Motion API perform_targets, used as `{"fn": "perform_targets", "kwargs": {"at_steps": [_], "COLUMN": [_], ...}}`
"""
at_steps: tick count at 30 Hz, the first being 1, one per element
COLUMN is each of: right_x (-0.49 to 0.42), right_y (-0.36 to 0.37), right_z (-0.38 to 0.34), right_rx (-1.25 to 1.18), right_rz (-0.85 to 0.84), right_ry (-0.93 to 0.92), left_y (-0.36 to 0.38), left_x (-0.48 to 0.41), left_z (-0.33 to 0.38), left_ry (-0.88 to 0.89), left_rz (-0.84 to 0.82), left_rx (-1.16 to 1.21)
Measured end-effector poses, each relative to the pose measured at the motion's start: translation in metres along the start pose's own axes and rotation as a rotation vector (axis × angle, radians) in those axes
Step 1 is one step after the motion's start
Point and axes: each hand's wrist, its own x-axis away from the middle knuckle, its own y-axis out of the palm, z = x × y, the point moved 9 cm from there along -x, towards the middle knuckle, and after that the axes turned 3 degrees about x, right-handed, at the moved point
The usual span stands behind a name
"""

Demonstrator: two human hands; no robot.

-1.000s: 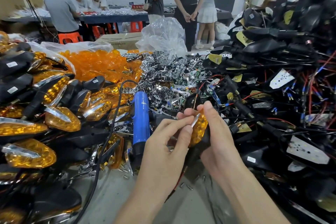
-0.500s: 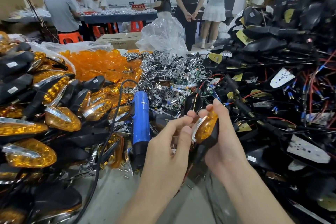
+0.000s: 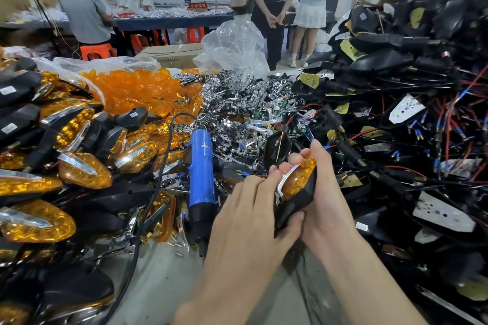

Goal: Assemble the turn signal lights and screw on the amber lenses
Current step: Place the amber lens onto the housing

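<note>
Both hands hold one turn signal light above the bench: a black housing with an amber lens and a chrome strip along its left edge. My right hand grips the housing from the right, thumb on top of the lens. My left hand presses its fingertips on the lens's chrome edge, with the thumb under the black stem. A blue electric screwdriver lies on the bench just left of my hands, tip toward me.
Finished amber lights are piled on the left. Loose amber lenses fill a bag behind them. Chrome reflectors lie in the middle; black housings with wires are heaped on the right. Small screws are scattered on the bench. People stand behind.
Both hands have carried the light a little to the right and upward. The amber lens face now shows more fully toward me.
</note>
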Motion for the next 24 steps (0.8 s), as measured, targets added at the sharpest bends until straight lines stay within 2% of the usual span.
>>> {"fn": "perform_targets", "kwargs": {"at_steps": [3,12,17,21,24], "right_x": [0.001,0.004,0.008,0.01,0.012], "right_y": [-0.001,0.003,0.004,0.012,0.02], "right_z": [0.0,-0.002,-0.006,-0.002,-0.005], "right_rx": [0.025,0.055,0.096,0.165,0.325], "right_rz": [0.017,0.006,0.029,-0.037,-0.105], "right_ry": [0.005,-0.03,-0.06,-0.047,-0.048], "left_y": [-0.001,0.0,0.003,-0.001,-0.001], "left_x": [0.0,0.003,0.003,0.002,0.003], "left_z": [0.0,-0.002,-0.004,-0.021,-0.03], "left_ry": [-0.01,-0.03,-0.063,-0.177,-0.292], "left_rz": [0.013,0.018,-0.042,-0.04,-0.025], "left_rx": [-0.044,0.014,0.026,0.186,0.457]}}
